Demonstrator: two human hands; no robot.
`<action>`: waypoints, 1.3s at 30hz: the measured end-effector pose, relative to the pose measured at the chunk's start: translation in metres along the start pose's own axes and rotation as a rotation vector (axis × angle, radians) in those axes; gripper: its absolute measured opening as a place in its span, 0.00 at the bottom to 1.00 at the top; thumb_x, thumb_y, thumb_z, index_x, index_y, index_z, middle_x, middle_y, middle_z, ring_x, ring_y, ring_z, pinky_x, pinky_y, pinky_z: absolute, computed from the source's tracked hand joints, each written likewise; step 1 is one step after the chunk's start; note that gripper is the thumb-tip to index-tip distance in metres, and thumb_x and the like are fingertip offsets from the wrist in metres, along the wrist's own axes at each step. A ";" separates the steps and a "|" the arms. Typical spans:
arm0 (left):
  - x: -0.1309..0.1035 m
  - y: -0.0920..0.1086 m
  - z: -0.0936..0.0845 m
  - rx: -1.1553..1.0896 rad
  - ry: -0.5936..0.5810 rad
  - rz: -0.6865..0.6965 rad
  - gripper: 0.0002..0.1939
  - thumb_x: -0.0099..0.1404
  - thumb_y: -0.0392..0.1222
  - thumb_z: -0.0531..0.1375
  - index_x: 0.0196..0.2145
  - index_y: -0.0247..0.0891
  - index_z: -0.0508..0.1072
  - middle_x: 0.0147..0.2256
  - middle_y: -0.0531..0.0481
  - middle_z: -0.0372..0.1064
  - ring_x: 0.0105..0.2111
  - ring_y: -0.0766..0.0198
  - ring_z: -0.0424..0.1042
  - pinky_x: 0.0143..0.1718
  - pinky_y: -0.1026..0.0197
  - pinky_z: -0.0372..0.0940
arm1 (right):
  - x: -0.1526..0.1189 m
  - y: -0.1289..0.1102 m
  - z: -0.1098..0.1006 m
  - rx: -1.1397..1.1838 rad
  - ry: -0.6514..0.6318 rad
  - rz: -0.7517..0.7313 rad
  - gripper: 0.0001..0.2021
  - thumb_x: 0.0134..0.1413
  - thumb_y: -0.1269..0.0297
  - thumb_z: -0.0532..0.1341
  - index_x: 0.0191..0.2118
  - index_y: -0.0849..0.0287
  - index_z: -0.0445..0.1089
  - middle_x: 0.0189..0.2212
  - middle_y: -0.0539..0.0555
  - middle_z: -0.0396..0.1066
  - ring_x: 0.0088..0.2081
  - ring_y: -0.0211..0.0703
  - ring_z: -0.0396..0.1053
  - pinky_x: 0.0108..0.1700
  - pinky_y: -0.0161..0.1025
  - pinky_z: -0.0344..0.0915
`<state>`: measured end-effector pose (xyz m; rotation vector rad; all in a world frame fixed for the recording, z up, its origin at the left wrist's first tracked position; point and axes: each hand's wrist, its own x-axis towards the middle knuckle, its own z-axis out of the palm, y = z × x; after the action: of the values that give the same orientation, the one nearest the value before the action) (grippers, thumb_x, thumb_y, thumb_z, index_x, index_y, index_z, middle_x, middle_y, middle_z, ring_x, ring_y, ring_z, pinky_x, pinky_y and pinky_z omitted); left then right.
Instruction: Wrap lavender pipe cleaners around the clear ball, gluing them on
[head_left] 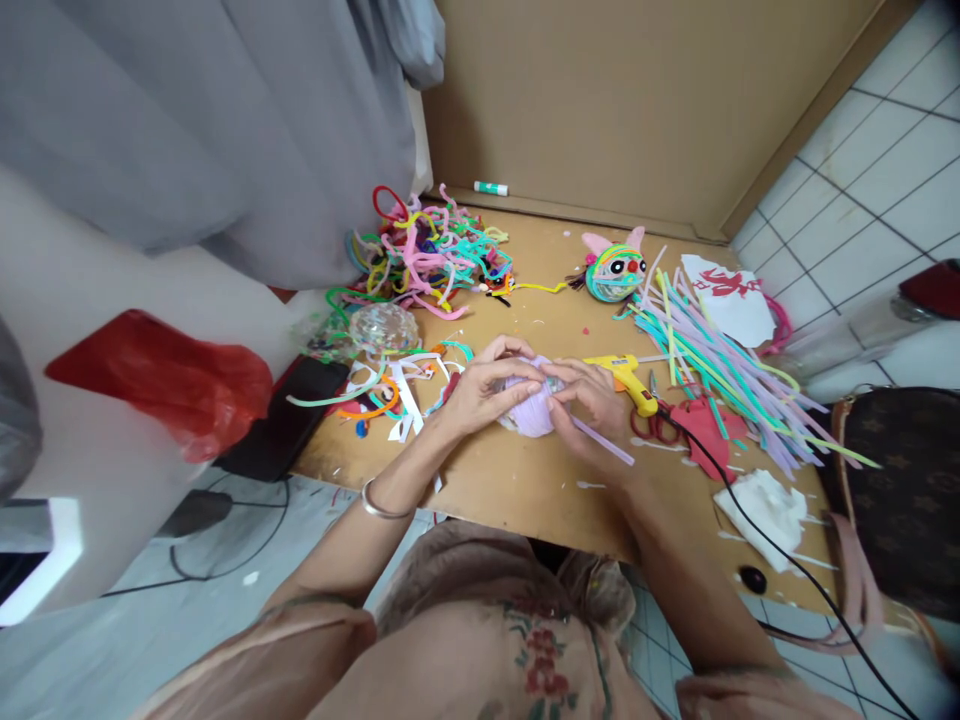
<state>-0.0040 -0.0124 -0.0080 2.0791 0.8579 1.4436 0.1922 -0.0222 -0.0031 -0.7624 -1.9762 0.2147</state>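
Between my hands is a clear plastic ball (pixel 529 412), partly wrapped in lilac pipe cleaners. My left hand (pixel 491 388) grips it from the left, fingers curled over the top. My right hand (pixel 591 402) pinches a lilac pipe cleaner (pixel 606 442) against the ball's right side, and its loose end sticks out to the lower right. My fingers hide part of the ball. Just beyond my right hand lies a yellow hot glue gun (pixel 634 380), with red-handled scissors (pixel 657 428) beside it.
A heap of coloured pipe cleaners (pixel 431 250) and another clear ball (pixel 384 328) lie left. At the back right are a decorated ball with pink ears (pixel 615 270) and straight pipe cleaners (pixel 727 370). A black cord (pixel 705 450) crosses the right side near a brown bag (pixel 900 490).
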 end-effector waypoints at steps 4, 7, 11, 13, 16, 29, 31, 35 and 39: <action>-0.001 0.000 -0.001 0.052 -0.022 0.010 0.13 0.70 0.49 0.60 0.40 0.39 0.80 0.44 0.43 0.70 0.46 0.60 0.71 0.49 0.53 0.69 | -0.001 0.002 0.000 0.014 -0.013 0.013 0.05 0.57 0.69 0.60 0.31 0.52 0.67 0.46 0.53 0.80 0.52 0.49 0.75 0.54 0.52 0.64; -0.002 0.002 -0.002 0.105 -0.033 0.012 0.13 0.71 0.48 0.59 0.42 0.39 0.80 0.45 0.42 0.71 0.47 0.60 0.72 0.49 0.54 0.69 | -0.001 0.002 0.000 0.015 -0.029 0.014 0.05 0.56 0.69 0.60 0.32 0.52 0.67 0.47 0.53 0.80 0.52 0.49 0.75 0.54 0.53 0.65; -0.004 0.005 0.000 0.199 -0.054 0.000 0.16 0.73 0.49 0.55 0.44 0.39 0.79 0.47 0.42 0.72 0.47 0.59 0.72 0.49 0.54 0.68 | 0.000 0.002 0.000 0.012 -0.008 0.040 0.04 0.56 0.68 0.60 0.31 0.52 0.67 0.47 0.54 0.80 0.52 0.50 0.75 0.55 0.54 0.65; -0.005 0.007 0.001 0.250 -0.070 0.018 0.16 0.73 0.49 0.54 0.46 0.39 0.78 0.48 0.41 0.72 0.48 0.58 0.71 0.50 0.53 0.67 | 0.001 0.002 0.000 0.019 0.006 0.037 0.04 0.56 0.68 0.61 0.31 0.52 0.67 0.46 0.54 0.80 0.51 0.50 0.75 0.55 0.54 0.66; -0.005 0.011 0.000 0.358 -0.095 0.075 0.17 0.71 0.51 0.57 0.48 0.38 0.76 0.50 0.40 0.72 0.50 0.55 0.70 0.54 0.50 0.64 | 0.002 0.002 0.000 0.023 0.022 0.015 0.05 0.56 0.68 0.62 0.31 0.52 0.68 0.44 0.54 0.81 0.50 0.50 0.76 0.54 0.54 0.67; -0.009 0.021 0.005 0.505 -0.266 0.034 0.37 0.56 0.64 0.65 0.56 0.37 0.67 0.60 0.33 0.64 0.59 0.42 0.64 0.61 0.39 0.60 | 0.002 0.003 -0.005 -0.014 0.002 0.020 0.03 0.54 0.63 0.63 0.31 0.53 0.69 0.49 0.57 0.78 0.53 0.53 0.72 0.56 0.56 0.65; -0.010 0.019 0.007 0.509 -0.270 0.012 0.39 0.55 0.65 0.66 0.56 0.38 0.67 0.61 0.33 0.63 0.61 0.41 0.63 0.62 0.39 0.59 | 0.001 0.002 -0.004 -0.025 0.003 0.012 0.03 0.55 0.62 0.63 0.32 0.53 0.69 0.49 0.56 0.78 0.53 0.53 0.72 0.56 0.56 0.65; -0.013 0.014 0.010 0.515 -0.262 0.019 0.34 0.58 0.57 0.67 0.56 0.39 0.66 0.62 0.35 0.62 0.62 0.43 0.63 0.63 0.39 0.59 | 0.002 0.000 -0.003 -0.037 0.007 -0.023 0.03 0.55 0.62 0.63 0.33 0.53 0.68 0.49 0.56 0.77 0.53 0.54 0.72 0.55 0.55 0.65; -0.014 0.008 0.010 0.488 -0.224 0.067 0.30 0.59 0.50 0.65 0.56 0.38 0.65 0.60 0.34 0.63 0.61 0.44 0.64 0.63 0.39 0.60 | 0.002 0.000 -0.003 -0.079 -0.002 -0.079 0.05 0.54 0.63 0.64 0.35 0.53 0.68 0.50 0.57 0.77 0.52 0.54 0.72 0.52 0.54 0.65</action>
<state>0.0041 -0.0280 -0.0152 2.5855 1.1414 1.0754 0.1943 -0.0213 0.0003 -0.7328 -2.0222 0.0916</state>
